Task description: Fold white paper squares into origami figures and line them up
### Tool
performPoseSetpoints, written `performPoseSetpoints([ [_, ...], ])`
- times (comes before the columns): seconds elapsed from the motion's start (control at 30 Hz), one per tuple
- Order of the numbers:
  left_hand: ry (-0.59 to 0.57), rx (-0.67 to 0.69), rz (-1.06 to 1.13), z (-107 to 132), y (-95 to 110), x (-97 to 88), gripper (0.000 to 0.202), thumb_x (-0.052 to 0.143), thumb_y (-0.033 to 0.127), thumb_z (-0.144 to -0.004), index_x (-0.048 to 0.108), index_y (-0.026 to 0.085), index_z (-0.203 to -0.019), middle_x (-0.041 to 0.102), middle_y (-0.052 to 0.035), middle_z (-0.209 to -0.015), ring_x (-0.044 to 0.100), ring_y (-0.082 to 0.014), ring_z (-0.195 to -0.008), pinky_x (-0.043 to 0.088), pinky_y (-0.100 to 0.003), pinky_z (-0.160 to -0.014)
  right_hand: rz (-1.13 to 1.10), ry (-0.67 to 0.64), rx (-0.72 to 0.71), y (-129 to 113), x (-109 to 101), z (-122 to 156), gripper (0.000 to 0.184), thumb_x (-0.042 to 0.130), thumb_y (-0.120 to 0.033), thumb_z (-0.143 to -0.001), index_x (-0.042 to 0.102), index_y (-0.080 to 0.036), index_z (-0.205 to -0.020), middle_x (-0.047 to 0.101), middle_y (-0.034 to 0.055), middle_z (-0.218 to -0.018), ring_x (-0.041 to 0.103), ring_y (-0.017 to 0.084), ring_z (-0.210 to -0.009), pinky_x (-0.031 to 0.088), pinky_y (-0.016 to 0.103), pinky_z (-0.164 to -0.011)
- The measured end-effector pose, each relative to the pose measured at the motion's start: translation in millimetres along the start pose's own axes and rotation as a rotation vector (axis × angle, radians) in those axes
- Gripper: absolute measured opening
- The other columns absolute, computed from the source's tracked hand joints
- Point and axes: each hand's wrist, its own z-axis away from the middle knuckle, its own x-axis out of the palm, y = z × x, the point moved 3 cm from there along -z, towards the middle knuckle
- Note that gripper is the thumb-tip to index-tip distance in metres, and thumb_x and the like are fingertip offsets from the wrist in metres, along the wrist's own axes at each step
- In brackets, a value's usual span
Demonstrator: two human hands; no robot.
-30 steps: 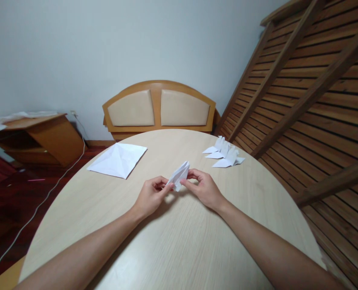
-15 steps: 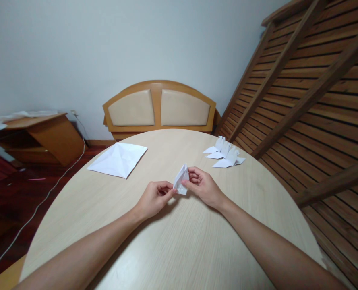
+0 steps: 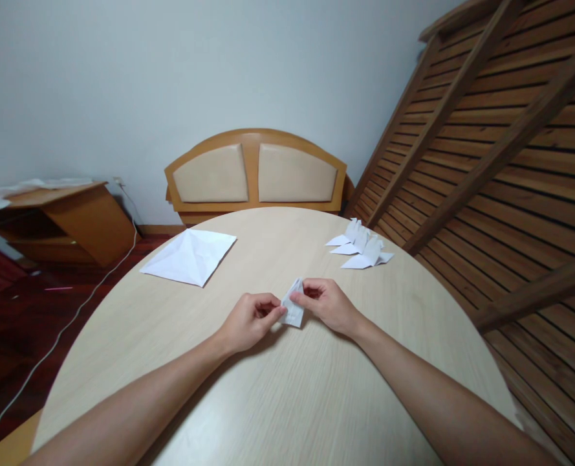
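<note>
A small folded white paper piece point(image 3: 293, 312) is pinched between my two hands just above the round light-wood table point(image 3: 287, 401). My left hand point(image 3: 249, 320) grips its left side with thumb and fingers closed. My right hand point(image 3: 326, 303) pinches its upper right part, fingers curled. The paper lies low, nearly flat against the tabletop.
A creased, partly unfolded white sheet point(image 3: 189, 256) lies at the table's back left. Several folded white paper figures point(image 3: 361, 245) sit at the back right. Behind the table stands a padded wooden headboard point(image 3: 255, 172); a slatted wooden frame point(image 3: 500, 149) leans at right, a low cabinet point(image 3: 68, 220) at left.
The folded paper was held up and pointing away a second ago; both hands have turned it and lowered it toward the table, drawing slightly closer together.
</note>
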Motion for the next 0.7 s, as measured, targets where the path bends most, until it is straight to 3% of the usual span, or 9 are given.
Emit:
performPoseSetpoints([
  [0.3,-0.058,-0.016,-0.03,2,1,0.3,0.032,0.057,0.04,-0.089,0.068,0.011,-0.079,0.059,-0.0014,-0.063,0.043,-0.0093,-0.053,0.031,-0.02,-0.049,0.016,0.15,-0.019,-4,-6,-2,0.021,0.074,-0.038,-0.08,0.072,-0.018,-0.073,0.067,0.0006,-0.07,0.057,0.014,-0.065,0.044,0.028,-0.064],
  [0.5,-0.082,-0.013,-0.065,2,0,0.3,0.032,0.057,0.039,-0.09,0.071,0.011,-0.081,0.06,-0.001,-0.063,0.043,-0.0095,-0.054,0.031,-0.021,-0.051,0.04,0.151,-0.032,-5,-7,-2,0.026,0.072,-0.041,-0.081,0.071,-0.018,-0.069,0.067,0.0012,-0.067,0.058,0.015,-0.064,0.046,0.028,-0.064],
  [0.7,-0.002,-0.022,-0.034,0,-6,-1.9,0.032,0.059,0.04,-0.09,0.073,0.011,-0.085,0.064,-0.0024,-0.066,0.046,-0.0101,-0.055,0.032,-0.022,-0.052,0.061,0.165,-0.041,-3,-11,-3,0.038,0.059,-0.051,-0.091,0.075,-0.018,-0.085,0.069,0.0044,-0.075,0.063,0.018,-0.073,0.05,0.031,-0.07],
])
